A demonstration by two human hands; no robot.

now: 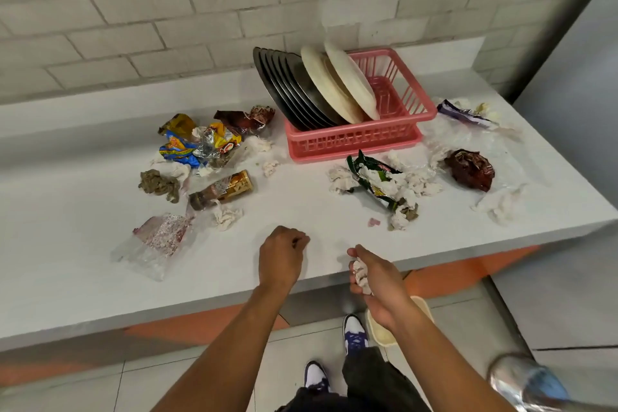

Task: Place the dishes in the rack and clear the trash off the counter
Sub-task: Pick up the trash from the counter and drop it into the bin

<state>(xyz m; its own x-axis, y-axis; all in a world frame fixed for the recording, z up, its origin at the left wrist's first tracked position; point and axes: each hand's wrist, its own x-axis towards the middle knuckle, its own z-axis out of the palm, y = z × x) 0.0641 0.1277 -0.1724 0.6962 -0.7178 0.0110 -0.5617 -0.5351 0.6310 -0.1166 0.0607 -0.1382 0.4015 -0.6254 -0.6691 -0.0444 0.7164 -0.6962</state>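
Observation:
A pink rack (354,140) at the back of the white counter (301,197) holds several steel plates (294,90) and cream plates (347,84) standing on edge. Trash lies on both sides of it: colourful snack wrappers (197,140), a brown wrapper (222,189), a clear bag (155,242), a green packet (374,179) among crumpled tissues (414,182), and a dark red wrapper (471,169). My right hand (374,278) is shut on a crumpled tissue wad (360,276) over the counter's front edge. My left hand (282,252) hovers over the counter, fingers curled, holding nothing.
A cream bin (379,333) stands on the tiled floor under my right hand, beside my shoes. A purple wrapper (463,114) and thin plastic film lie at the counter's right end. A brick wall runs behind. A shiny metal object (521,381) is at bottom right.

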